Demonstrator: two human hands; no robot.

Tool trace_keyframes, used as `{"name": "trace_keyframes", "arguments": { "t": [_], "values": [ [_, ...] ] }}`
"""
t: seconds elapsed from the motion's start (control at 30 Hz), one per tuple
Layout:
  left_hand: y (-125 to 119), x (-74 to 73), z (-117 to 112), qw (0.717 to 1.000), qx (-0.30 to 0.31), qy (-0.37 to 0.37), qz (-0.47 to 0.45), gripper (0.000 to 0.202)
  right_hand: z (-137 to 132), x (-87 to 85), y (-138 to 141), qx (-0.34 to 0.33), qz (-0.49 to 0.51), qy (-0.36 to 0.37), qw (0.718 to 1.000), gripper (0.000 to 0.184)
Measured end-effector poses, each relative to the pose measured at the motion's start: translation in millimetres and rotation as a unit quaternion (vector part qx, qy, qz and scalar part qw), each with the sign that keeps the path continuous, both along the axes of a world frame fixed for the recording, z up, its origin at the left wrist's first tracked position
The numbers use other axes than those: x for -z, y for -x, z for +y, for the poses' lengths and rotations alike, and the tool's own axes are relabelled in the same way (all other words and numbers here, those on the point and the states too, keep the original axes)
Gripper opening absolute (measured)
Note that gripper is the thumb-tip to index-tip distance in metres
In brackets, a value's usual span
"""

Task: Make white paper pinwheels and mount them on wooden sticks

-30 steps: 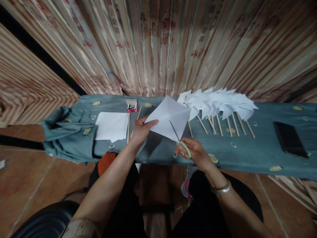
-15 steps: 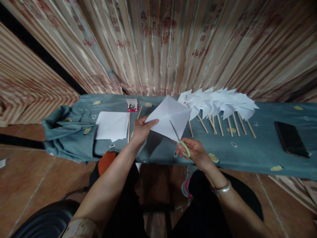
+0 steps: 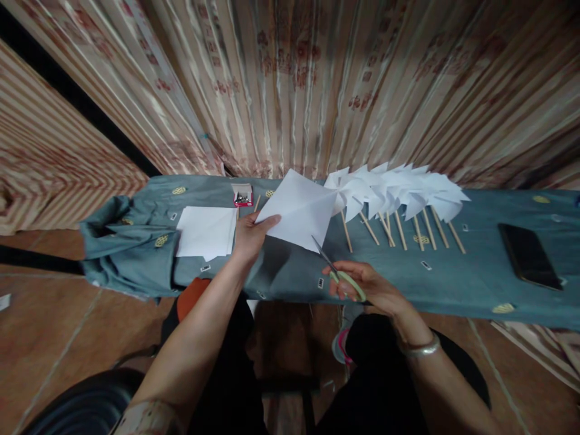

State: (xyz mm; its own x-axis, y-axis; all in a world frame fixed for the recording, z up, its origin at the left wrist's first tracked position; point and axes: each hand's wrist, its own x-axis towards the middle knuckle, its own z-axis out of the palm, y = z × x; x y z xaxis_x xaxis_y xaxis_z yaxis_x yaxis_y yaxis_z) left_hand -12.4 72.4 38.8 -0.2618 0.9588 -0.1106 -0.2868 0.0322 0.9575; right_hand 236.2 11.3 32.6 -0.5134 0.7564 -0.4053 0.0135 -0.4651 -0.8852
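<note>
My left hand (image 3: 248, 237) pinches the left corner of a white square sheet of paper (image 3: 301, 209) and holds it up over the table. My right hand (image 3: 367, 286) grips green-handled scissors (image 3: 338, 271), their blades pointing up-left just below the sheet's lower edge and clear of the paper. Both hands hover above the front part of a table covered in a blue-grey cloth (image 3: 453, 278).
A stack of white paper (image 3: 206, 231) lies to the left, with a small red box of pins (image 3: 243, 196) and loose wooden sticks (image 3: 256, 204) behind it. A row of several white paper pinwheels on sticks (image 3: 399, 193) lies to the right. A black phone (image 3: 528, 255) rests far right. Curtains hang behind.
The scissors have come out of the paper and dropped down to the right. My left hand has lifted the sheet slightly up and left.
</note>
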Motion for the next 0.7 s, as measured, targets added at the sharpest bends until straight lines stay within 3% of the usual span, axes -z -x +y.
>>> {"name": "trace_keyframes", "arguments": {
  "t": [0.13,0.2,0.27,0.33,0.4,0.57,0.7],
  "values": [
    [6,-3.4,-2,1.0,-0.022,-0.011,-0.001,0.034,-3,-9.2,-31,-0.047,0.006,-0.013,0.999,0.055],
    [8,-2.2,-3,1.0,-0.012,-0.001,0.011,0.034,-2,-12.4,-38,-0.018,0.0,-0.039,0.999,0.055],
    [9,1.2,-4,0.999,0.016,0.01,0.036,0.032,0,-13.7,-39,0.079,-0.019,-0.093,0.992,0.054],
    [8,5.6,-6,0.996,0.056,0.02,0.067,0.031,4,-12.7,-34,0.206,-0.047,-0.166,0.963,0.053],
    [5,9.7,-7,0.99,0.1,0.038,0.097,0.03,9,-9.3,-29,0.277,-0.078,-0.23,0.93,0.054],
    [-3,12.3,-12,0.96,0.209,0.097,0.16,0.022,16,5.1,-19,0.238,-0.194,-0.344,0.887,0.058],
    [-6,12.1,-13,0.942,0.265,0.095,0.182,0.023,17,13.0,-15,0.194,-0.273,-0.371,0.866,0.047]
  ]
}}
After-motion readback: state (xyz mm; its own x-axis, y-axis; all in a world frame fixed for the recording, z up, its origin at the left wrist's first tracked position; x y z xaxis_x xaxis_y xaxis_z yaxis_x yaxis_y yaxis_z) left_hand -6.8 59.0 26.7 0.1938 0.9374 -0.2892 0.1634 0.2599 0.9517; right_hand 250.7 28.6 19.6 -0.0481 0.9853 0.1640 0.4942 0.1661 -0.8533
